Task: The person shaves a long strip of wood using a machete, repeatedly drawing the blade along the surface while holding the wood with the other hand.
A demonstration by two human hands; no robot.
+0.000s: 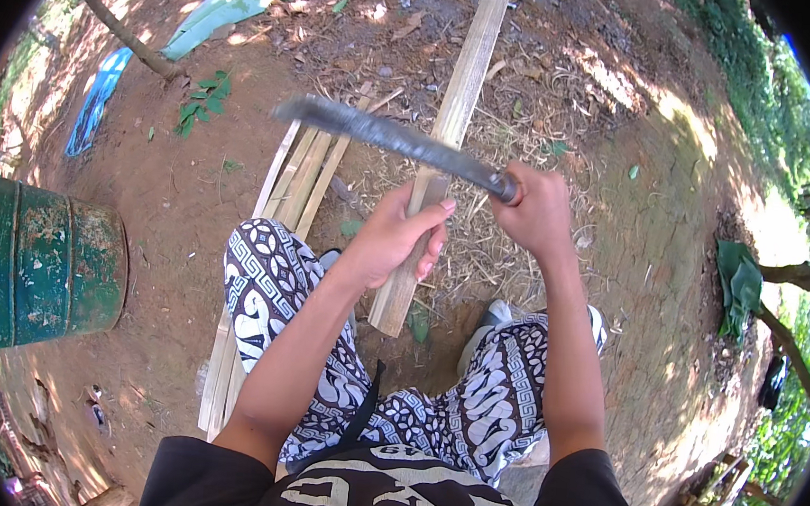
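Observation:
My left hand is closed round a long split bamboo strip, which slants from between my knees up and away to the far edge of the view. In my right hand is the handle of a machete. Its dark blade points left and crosses over the strip just beyond my left hand; whether it touches the wood I cannot tell. Motion blurs the blade's tip.
Several more bamboo strips lie on the ground beside my left leg. A green metal drum is at the far left. Pale shavings litter the dirt ahead. A thin tree trunk rises at the upper left, near blue strands.

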